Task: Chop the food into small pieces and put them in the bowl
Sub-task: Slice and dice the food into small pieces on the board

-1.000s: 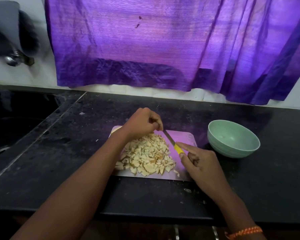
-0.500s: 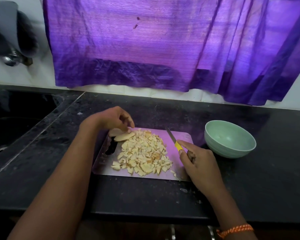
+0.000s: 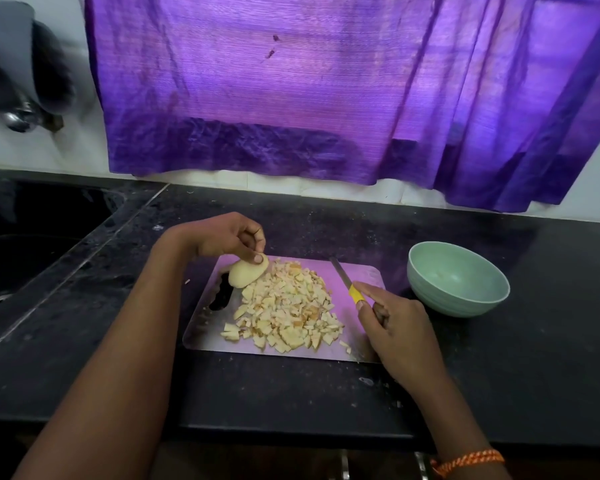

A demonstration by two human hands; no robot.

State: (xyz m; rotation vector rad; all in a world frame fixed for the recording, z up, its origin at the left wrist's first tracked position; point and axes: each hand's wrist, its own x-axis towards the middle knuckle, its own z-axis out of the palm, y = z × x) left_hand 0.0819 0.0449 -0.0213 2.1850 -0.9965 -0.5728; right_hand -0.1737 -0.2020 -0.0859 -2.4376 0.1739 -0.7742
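Pale chopped pieces (image 3: pixel 284 308) sit heaped in the middle of the board (image 3: pixel 362 275) on the black counter (image 3: pixel 499 368). My left hand (image 3: pixel 222 237) pinches an uncut chunk (image 3: pixel 246 273) between thumb and fingertips at the board's far left corner, just above the heap's edge. My right hand (image 3: pixel 397 325) curls round the knife (image 3: pixel 347 284), index finger along the yellow handle, blade pointing away beside the heap. Right of the board stands the green bowl (image 3: pixel 458 280), nothing in it that I can see.
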